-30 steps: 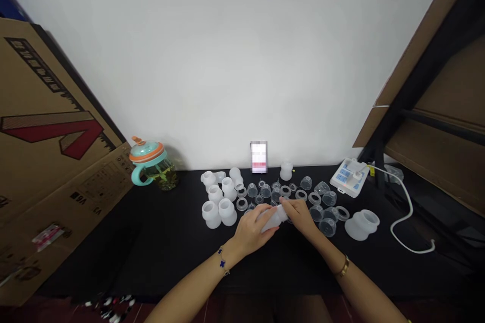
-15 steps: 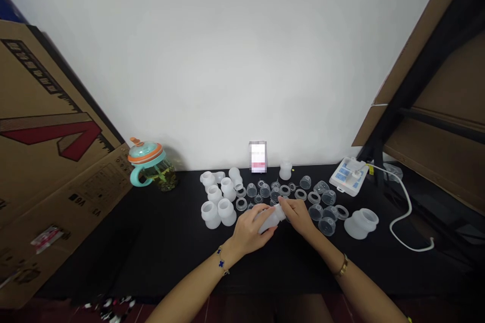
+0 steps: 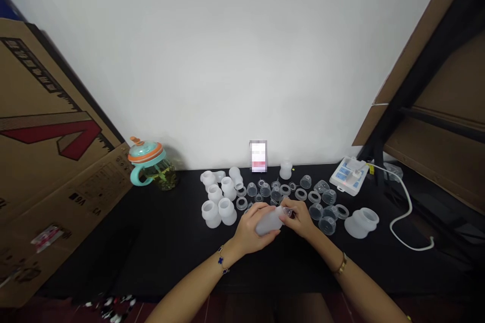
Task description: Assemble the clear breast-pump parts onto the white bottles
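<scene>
My left hand (image 3: 252, 229) is wrapped round a frosted white baby bottle (image 3: 268, 222), tilted with its mouth toward the right. At that mouth, my right hand (image 3: 299, 217) pinches a small clear piece that looks like a bottle teat (image 3: 289, 211). Whether the teat is fixed to the neck I cannot tell. Just beyond my hands lie clear dome caps (image 3: 276, 193) and translucent collar rings (image 3: 301, 194), several of each. Left of my left hand stand several open white bottles (image 3: 227, 211), grouped together.
On the black table (image 3: 166, 242) a teal-lidded jug (image 3: 151, 165) stands at the left. A phone (image 3: 258, 156) leans on the wall beside one white bottle (image 3: 286, 169). To the right are a larger white bottle (image 3: 361, 223), a power strip (image 3: 349, 175) and its white cable (image 3: 407, 207).
The bottle's mouth has come into view as my right fingers shifted slightly. The clear piece now shows between the right fingers at the mouth. The things on the table keep their places.
</scene>
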`<state>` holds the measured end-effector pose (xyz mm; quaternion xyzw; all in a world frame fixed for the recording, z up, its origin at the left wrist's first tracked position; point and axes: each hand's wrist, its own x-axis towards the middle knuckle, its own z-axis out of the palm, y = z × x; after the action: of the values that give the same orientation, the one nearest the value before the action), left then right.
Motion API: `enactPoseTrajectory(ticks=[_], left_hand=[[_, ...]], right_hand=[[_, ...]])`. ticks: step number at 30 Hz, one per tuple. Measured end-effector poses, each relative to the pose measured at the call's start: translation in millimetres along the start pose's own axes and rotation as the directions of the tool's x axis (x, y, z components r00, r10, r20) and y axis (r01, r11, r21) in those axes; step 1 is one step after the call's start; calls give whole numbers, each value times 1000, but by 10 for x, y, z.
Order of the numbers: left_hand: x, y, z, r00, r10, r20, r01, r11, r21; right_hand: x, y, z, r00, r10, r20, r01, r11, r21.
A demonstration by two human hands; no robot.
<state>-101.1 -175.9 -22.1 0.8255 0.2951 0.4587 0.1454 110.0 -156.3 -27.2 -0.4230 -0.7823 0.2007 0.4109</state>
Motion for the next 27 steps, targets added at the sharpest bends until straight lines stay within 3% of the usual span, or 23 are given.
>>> enactPoseTrajectory(ticks=[5, 17, 27], left_hand=[[-5, 3, -2, 1000, -5, -10, 4, 1000, -20], [-24, 12, -2, 996, 94, 0, -94, 989, 116], [-16, 19, 39, 997, 63, -32, -58, 988, 140]], right_hand=[[-1, 2, 22, 998, -10, 63, 10, 1000, 6], [8, -24, 18, 999, -10, 43, 8, 999, 41], [59, -107, 1, 994, 100, 42, -103, 991, 82]])
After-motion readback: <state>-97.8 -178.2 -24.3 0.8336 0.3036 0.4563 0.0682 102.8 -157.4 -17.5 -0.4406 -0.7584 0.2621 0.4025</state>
